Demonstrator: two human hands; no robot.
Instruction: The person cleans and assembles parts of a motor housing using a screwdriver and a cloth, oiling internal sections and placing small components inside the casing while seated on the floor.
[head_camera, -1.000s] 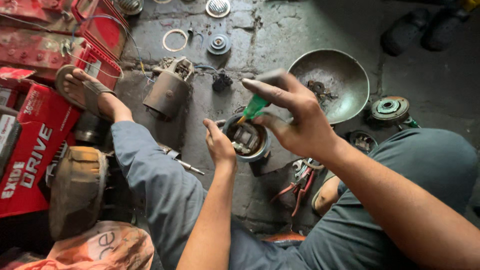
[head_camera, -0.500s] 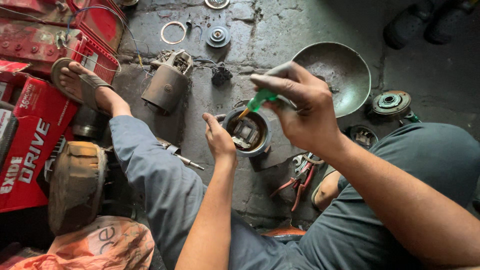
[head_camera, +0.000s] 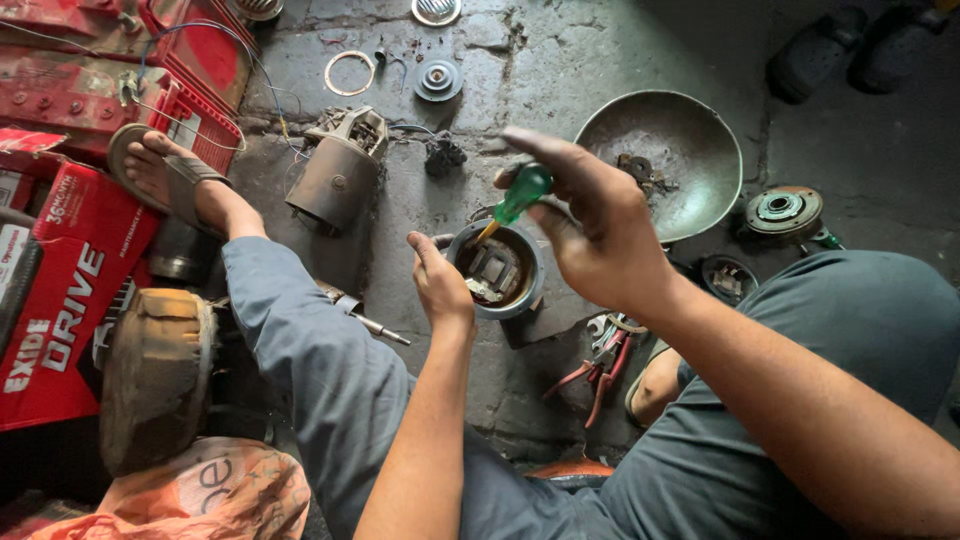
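A person's right hand (head_camera: 590, 225) is closed around the green translucent handle of a screwdriver (head_camera: 520, 195), whose tip angles down into a round grey metal motor housing (head_camera: 495, 268) standing on the stained concrete floor (head_camera: 560, 60) between the person's knees. The left hand (head_camera: 440, 285) grips the housing's near-left rim, thumb up, steadying it. Against the frames of 1 second and half a second earlier, the screwdriver has swung from the housing's left edge to point down into its open middle, where copper-coloured parts show, and the housing sits in much the same spot; the work reads as probing inside the shell. Beyond the housing to the right lies a dented grey metal bowl (head_camera: 700, 135) holding small dark parts. Up and left of the housing lies a rusty cylindrical motor body (head_camera: 335, 175). Just below and right of the housing, red-handled pliers (head_camera: 600, 370) rest on the floor. Far left of it are red battery cartons (head_camera: 70, 280).
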